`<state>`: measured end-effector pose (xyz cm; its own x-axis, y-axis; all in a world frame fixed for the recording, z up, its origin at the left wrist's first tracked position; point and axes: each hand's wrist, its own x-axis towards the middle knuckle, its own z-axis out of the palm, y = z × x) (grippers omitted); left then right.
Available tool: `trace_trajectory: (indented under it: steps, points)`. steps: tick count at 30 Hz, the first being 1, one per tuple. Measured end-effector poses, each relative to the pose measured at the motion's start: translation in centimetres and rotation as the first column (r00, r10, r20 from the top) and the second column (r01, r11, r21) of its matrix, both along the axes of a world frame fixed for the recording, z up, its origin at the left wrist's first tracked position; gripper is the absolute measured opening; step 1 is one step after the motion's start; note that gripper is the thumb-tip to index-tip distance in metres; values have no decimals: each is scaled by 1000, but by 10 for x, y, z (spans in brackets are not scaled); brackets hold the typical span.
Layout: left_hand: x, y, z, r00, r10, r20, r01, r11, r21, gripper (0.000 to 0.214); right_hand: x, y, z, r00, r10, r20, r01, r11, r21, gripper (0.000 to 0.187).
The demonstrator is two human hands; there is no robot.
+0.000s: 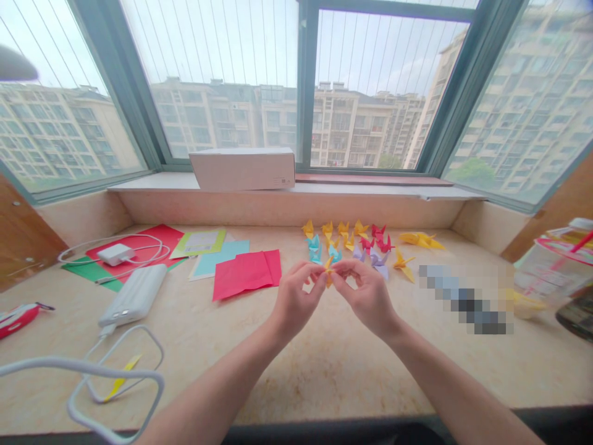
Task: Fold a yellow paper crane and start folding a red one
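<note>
Between my two hands is a small yellow-orange folded paper crane (329, 272), partly covered by the fingers. My left hand (301, 290) pinches its left side with thumb and forefinger. On the other side, my right hand (364, 287) pinches it the same way. Just beyond the hands stand several finished paper cranes: yellow cranes (343, 230) at the back, red cranes (378, 233), blue cranes (314, 248) and lilac cranes (378, 262). Another yellow crane (404, 266) lies right of my right hand. Left of my left hand lie red paper sheets (245, 275).
Further left are blue paper (220, 259), a yellow-green packet (198, 242), a white charger (115, 253), a power bank (133, 295) and a looped white cable (115, 374). A white box (243, 170) sits on the sill. A plastic cup (551, 266) stands at right, beside a blurred-out patch.
</note>
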<state>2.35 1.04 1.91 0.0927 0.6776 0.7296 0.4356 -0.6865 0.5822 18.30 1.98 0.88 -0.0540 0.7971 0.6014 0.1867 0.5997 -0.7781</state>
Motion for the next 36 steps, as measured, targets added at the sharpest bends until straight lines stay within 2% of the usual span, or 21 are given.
trace_trajectory:
  steps: [8,14,21,28,36]
  points:
    - [0,-1,2,1000,-4,7,5,998,-57,10,1,1,1,996,75,-56,-79,994,-73,15]
    - [-1,-1,3,1000,-11,26,12,1000,-29,5,1,1,3,992,84,-96,-95,989,-117,18]
    - [-3,3,1,999,-37,25,39,995,-92,13,2,1,5,987,113,-119,-130,981,-146,19]
    - [-4,4,1,995,-91,48,98,981,-170,16,4,3,10,962,166,-214,-219,943,-252,22]
    - [-5,7,-4,987,-159,20,160,978,-131,18,5,6,10,939,192,-287,-280,908,-311,18]
